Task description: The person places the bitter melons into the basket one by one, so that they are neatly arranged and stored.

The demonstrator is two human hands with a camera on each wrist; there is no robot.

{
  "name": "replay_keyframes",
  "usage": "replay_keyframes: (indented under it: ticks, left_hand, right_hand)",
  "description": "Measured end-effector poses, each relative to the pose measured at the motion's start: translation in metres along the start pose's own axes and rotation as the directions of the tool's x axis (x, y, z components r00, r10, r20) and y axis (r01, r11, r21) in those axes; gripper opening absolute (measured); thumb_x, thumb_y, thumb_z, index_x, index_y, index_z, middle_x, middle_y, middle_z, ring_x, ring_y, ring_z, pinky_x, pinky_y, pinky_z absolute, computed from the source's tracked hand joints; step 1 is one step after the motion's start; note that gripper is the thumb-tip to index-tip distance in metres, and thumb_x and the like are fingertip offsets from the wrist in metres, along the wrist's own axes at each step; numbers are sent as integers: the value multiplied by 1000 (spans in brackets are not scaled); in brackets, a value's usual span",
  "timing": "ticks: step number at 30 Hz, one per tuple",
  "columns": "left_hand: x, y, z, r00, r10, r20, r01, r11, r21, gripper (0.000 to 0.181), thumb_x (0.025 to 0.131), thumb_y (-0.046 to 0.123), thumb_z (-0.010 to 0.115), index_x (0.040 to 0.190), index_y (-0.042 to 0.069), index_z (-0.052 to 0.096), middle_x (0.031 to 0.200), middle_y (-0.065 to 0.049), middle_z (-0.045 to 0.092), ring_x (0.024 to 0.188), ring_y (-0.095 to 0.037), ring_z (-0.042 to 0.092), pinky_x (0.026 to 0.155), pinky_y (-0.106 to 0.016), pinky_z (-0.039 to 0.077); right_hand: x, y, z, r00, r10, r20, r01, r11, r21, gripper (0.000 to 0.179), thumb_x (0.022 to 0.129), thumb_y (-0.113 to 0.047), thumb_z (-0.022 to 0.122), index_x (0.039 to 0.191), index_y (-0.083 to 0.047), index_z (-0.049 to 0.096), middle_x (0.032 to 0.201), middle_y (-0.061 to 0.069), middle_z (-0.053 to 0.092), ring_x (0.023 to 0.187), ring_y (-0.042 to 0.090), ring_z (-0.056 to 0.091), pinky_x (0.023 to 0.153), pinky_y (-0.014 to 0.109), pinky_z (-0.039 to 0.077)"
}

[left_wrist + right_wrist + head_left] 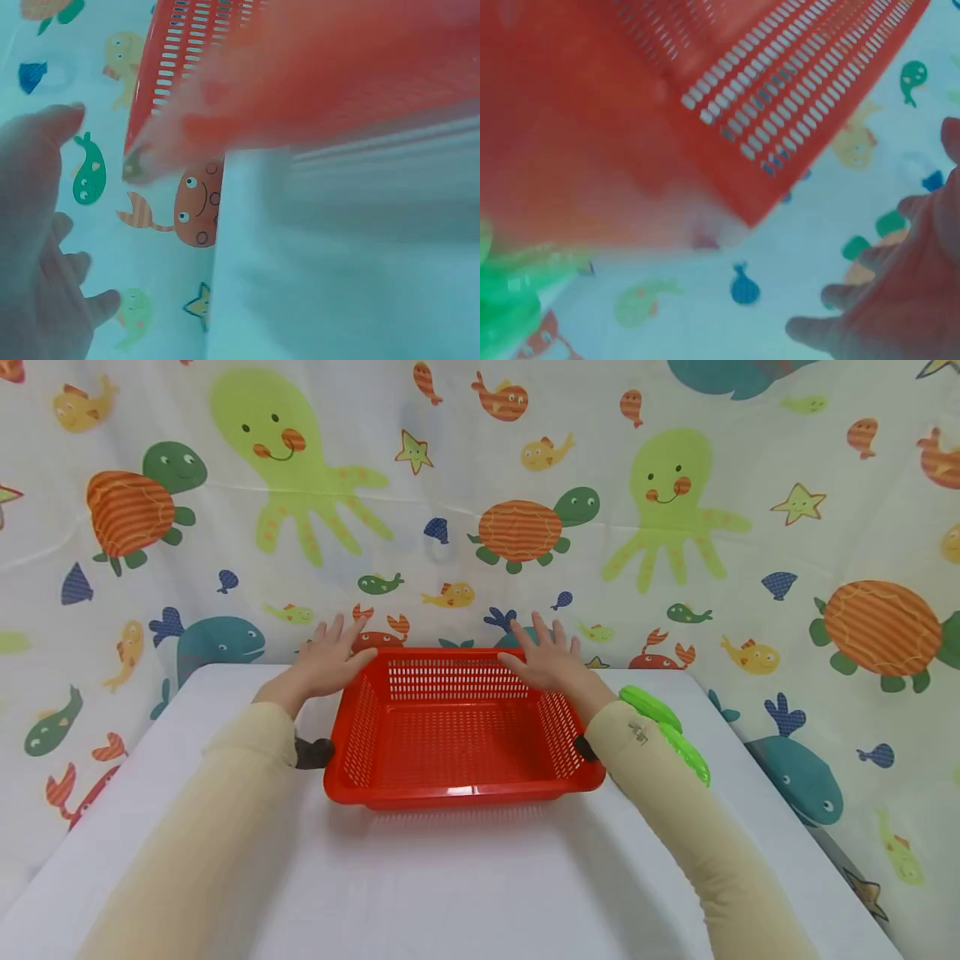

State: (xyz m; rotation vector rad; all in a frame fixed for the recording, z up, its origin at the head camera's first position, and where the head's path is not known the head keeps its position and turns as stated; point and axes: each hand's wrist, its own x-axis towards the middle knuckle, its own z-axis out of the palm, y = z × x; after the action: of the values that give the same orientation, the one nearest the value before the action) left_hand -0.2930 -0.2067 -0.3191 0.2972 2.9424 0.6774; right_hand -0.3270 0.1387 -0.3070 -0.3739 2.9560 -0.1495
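Flanking basket (457, 739): hands (324, 658) (549, 658), unreadable sleeve mark (638, 733)

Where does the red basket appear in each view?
Head: red basket in the middle.
Left wrist: red basket across the top, mostly right, partly blurred.
Right wrist: red basket at upper left, reaching toward the top right.
Shared landmark: sea-creature backdrop.

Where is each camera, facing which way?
Head: on the head, facing forward and down at the red basket; left hand, right hand, sleeves show.
Left wrist: worn there, facing the basket and printed cloth; left hand shows.
Right wrist: worn there, facing basket, cloth and something green; right hand shows.
Both wrist views share the basket and cloth.
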Motion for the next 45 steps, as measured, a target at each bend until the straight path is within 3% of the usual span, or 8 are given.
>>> replay_keyframes:
  ticks: [4,9,15,23,31,37,45]
  left_hand:
    - [-15,-22,5,999,48,-20,-50,986,-160,72,103,34,45,156,4,7,159,-29,-2,144,-51,-1,107,-72,13]
    - [-38,-45,16,1000,20,-20,-26,935,-354,76,101,42,47,158,17,4,161,-23,4,144,-49,10,102,-74,24]
    - [-57,-55,31,1000,25,4,-20,871,-491,78,98,47,51,158,26,6,162,-18,6,143,-46,16,100,-71,31]
    - [-62,-55,48,998,56,2,-45,828,-559,79,96,46,57,158,27,12,161,-14,14,142,-45,21,100,-70,34]
    - [-67,-57,61,1000,27,-5,-25,821,-570,77,93,51,59,155,25,23,158,-12,25,141,-42,26,99,-67,36]
    - [-70,-60,68,999,35,-21,-41,802,-596,69,95,48,58,152,22,29,155,-14,29,139,-42,30,99,-67,38]
    - [-73,-61,76,998,41,-37,-55,763,-645,69,94,46,60,151,21,30,156,-12,30,137,-40,35,100,-63,40]
  right_hand:
    - [-22,7,-11,999,-42,-6,42,999,7,74,99,-62,31,158,-29,1,163,9,-12,147,43,-7,113,67,1]
    - [-48,17,-23,997,-68,-38,70,996,48,74,100,-59,33,158,-25,5,163,13,-7,146,45,-3,112,68,3]
    - [-71,27,-25,996,-65,-54,70,994,84,76,99,-59,34,159,-22,5,163,16,-1,145,48,2,111,70,7]
    - [-91,35,-16,995,-56,-78,66,989,130,76,99,-57,37,158,-19,7,162,19,4,145,47,7,110,70,12]
    - [-108,48,0,993,-46,-108,68,974,216,75,100,-53,39,158,-15,10,162,20,7,146,44,9,110,69,18]
    - [-118,56,8,989,-26,-148,68,956,284,73,101,-49,41,158,-15,10,162,19,8,146,42,10,106,69,26]
    - [-126,77,17,988,-10,-156,67,928,367,73,103,-47,38,157,-9,8,160,23,8,145,45,8,108,71,17]
